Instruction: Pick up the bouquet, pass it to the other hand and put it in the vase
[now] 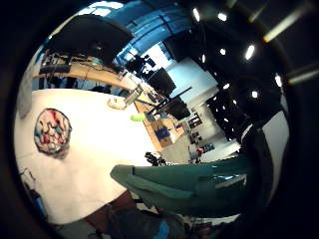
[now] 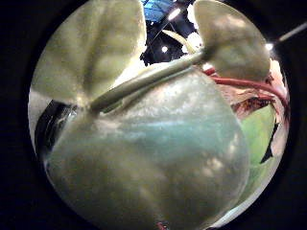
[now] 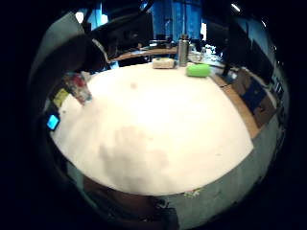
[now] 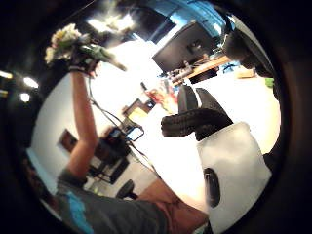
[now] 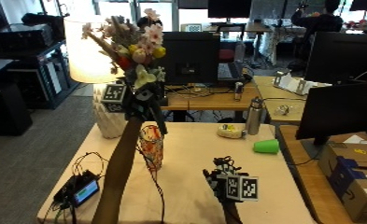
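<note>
Bouquet of pink, white and yellow flowers [image 5: 135,44] sits gripped by its stems in my left hand [image 5: 143,103], raised high above the patterned orange-and-white glass vase [image 5: 151,146]. My right hand [image 5: 228,181] hovers with relaxed fingers over the beige table [image 5: 189,154], at four o'clock from the vase.
</note>
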